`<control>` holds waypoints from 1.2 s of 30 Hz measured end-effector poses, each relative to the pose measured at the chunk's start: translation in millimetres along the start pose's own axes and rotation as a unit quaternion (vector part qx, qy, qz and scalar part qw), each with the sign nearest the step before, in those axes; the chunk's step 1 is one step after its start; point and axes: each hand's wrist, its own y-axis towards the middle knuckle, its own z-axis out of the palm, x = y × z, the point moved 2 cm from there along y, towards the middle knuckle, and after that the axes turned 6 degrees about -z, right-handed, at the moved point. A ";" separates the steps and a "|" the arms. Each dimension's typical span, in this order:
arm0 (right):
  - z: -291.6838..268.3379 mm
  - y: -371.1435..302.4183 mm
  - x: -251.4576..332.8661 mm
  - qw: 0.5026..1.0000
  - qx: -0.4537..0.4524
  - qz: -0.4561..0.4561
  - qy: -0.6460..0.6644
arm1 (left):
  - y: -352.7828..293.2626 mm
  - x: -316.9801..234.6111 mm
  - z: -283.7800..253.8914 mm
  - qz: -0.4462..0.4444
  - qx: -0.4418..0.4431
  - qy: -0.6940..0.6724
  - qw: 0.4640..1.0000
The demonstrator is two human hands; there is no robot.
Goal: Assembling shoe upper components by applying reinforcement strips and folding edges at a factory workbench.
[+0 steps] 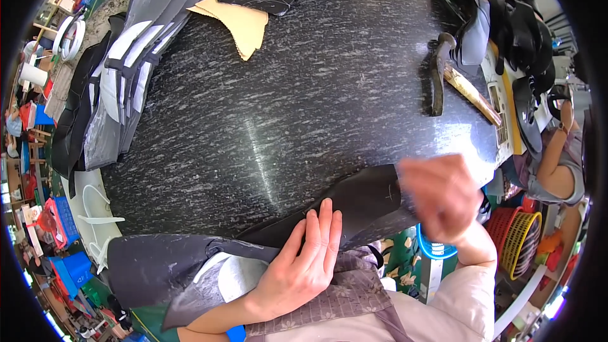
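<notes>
A long black sheet piece, like leather (370,195), lies along the near edge of the table, its left part hanging over the edge with a grey and white underside showing. My left hand (304,259) rests flat on this piece, fingers stretched out and side by side. Over its right end is my right hand (443,193), smeared by motion; its fingers look curled, but whether they hold anything is hidden by the blur. Farther off on the right lies a hammer (465,88) with a metal head and a worn wooden handle.
The dark streaked tabletop (304,88) spans the middle. A stack of black and grey cut pieces (133,63) lies at the left, with a tan scrap (237,22) at the back. More black pieces (519,19) pile up at the far right. Another person (554,158) is at the right.
</notes>
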 end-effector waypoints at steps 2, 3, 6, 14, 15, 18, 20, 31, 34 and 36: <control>22.4 6.9 21.9 0.991 0.025 -0.130 0.009 | 1.7 -1.5 -8.0 0.002 0.007 0.008 1.000; 31.7 3.8 16.5 0.991 0.061 -0.123 0.002 | 1.3 -0.5 -7.2 0.001 0.007 0.008 1.000; 28.6 5.5 6.5 0.992 0.092 -0.070 0.049 | -0.9 4.8 -5.1 0.018 0.001 0.013 1.000; 68.5 14.9 35.3 0.939 0.099 0.001 0.330 | -10.4 18.1 -16.8 0.016 -0.001 -0.105 0.994; 70.8 13.4 38.2 0.943 0.127 -0.013 0.309 | -21.8 31.7 -24.1 -0.016 -0.052 -0.041 0.998; 75.7 4.6 40.5 0.954 0.169 -0.035 0.246 | -29.5 77.4 -46.7 -0.094 -0.034 0.004 0.995; 77.1 8.1 35.2 0.942 0.181 -0.070 0.274 | -32.3 79.5 -35.2 -0.050 -0.021 -0.017 0.998; 72.8 37.8 48.0 0.937 0.224 -0.265 0.046 | -31.9 101.0 -33.6 0.099 0.095 -0.092 0.986; 48.0 44.4 35.5 0.917 0.265 -0.298 -0.012 | -72.0 111.9 -39.0 -0.137 0.112 -0.231 0.957; 49.5 51.0 41.8 0.929 0.289 -0.214 0.086 | -83.7 89.7 -41.8 -0.171 0.067 -0.228 0.956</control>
